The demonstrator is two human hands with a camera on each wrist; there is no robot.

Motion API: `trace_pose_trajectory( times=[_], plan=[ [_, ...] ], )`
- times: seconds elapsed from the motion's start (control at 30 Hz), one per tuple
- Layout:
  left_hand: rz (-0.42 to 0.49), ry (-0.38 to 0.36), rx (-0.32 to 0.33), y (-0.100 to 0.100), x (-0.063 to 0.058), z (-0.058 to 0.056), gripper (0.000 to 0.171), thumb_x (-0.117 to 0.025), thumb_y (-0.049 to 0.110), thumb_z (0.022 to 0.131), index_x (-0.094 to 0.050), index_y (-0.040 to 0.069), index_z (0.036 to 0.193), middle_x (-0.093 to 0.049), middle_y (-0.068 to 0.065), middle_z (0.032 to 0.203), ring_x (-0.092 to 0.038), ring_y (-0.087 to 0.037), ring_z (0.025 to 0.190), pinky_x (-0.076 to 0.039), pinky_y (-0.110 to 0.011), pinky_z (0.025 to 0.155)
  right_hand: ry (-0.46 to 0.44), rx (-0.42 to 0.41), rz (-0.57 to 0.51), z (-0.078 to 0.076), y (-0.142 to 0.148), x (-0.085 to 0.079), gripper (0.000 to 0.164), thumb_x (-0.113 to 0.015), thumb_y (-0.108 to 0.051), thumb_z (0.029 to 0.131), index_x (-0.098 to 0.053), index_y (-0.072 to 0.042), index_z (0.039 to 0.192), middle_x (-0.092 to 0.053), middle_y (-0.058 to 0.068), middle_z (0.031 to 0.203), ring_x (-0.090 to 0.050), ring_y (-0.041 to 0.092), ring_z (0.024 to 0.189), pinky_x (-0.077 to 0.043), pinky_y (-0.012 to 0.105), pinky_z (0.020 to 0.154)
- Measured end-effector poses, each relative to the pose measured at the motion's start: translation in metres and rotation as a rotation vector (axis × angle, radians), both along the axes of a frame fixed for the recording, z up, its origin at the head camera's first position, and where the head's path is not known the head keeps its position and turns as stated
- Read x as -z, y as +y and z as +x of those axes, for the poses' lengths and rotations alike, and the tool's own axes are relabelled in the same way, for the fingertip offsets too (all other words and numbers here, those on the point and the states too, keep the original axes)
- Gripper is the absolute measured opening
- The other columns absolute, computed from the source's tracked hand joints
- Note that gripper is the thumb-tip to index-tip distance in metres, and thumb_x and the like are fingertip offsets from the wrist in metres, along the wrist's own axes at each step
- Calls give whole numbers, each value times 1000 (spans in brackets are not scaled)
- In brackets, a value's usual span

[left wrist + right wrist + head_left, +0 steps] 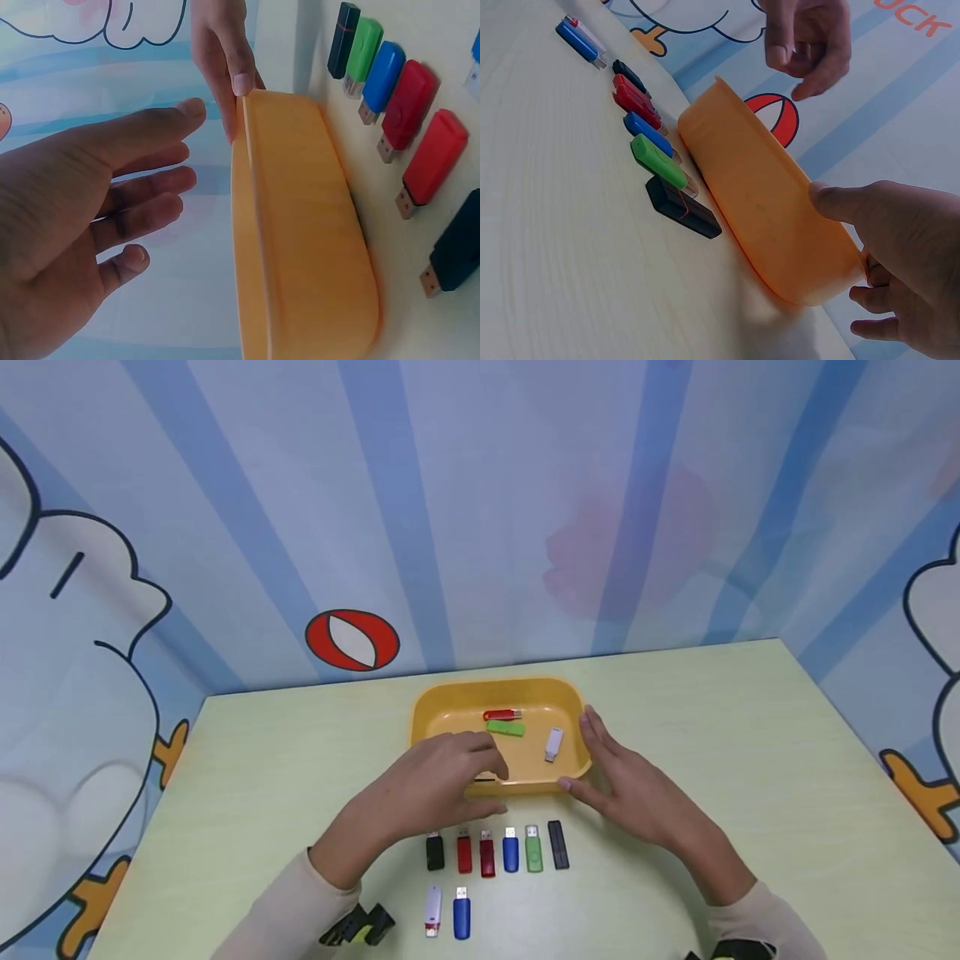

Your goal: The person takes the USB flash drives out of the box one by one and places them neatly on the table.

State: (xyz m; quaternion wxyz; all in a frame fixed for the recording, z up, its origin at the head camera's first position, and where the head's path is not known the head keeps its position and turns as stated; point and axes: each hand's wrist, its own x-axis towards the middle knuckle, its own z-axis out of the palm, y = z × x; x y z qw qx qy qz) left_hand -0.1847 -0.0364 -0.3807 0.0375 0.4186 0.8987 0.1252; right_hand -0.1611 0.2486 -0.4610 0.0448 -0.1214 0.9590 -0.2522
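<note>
My left hand [442,777] hovers over the near left side of a yellow plastic tray [450,714], its fingers loosely bent. The left wrist view shows nothing between its thumb and fingers. My right hand [630,785] holds the tray's near right corner, thumb on the near rim and fingers along the right end. Inside the tray lie a red USB stick [501,715], a green one [506,727] and a white one [553,744]. A thin dark thing [485,780] shows beneath my left fingers, mostly hidden.
In front of the tray runs a row of USB sticks: black [435,853], red [464,856], dark red [487,857], blue [511,853], green [533,853] and black [558,845]. Closer to me lie a white-and-red stick [432,910] and another blue one [461,917].
</note>
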Motion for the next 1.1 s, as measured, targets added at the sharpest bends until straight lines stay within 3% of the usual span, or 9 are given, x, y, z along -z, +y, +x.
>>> trace_pose_trajectory(
  times=[0.13,0.5,0.83,1.1],
  plan=[
    [1,8,13,8,-4,-11,34,-88,37,89,-79,16,114,-75,2,112,-68,-12,88,-58,-25,79,6,-5,-8,-1,0,-1,101,-56,-67,102,-6,-14,171,-6,9,179,-36,44,155,-43,62,116],
    [-2,2,-3,25,-5,-34,35,-85,37,92,-77,16,119,-73,2,115,-70,-13,94,-58,-25,82,17,-13,-8,-2,2,3,100,-59,-63,102,-7,-12,171,-4,7,179,-37,42,155,-43,61,117],
    [-43,-45,3,40,-7,-52,37,-82,35,95,-75,15,126,-73,-1,125,-71,-16,105,-59,-29,91,17,-7,-6,0,4,1,99,-62,-58,103,-7,-12,171,-5,9,179,-37,43,155,-43,61,116],
    [-98,-77,4,52,0,-65,45,-82,33,95,-72,12,133,-71,-4,134,-69,-17,114,-58,-32,99,16,-14,-6,0,3,2,101,-61,-61,102,-4,-14,172,-8,9,179,-39,42,154,-46,60,115]
  ],
)
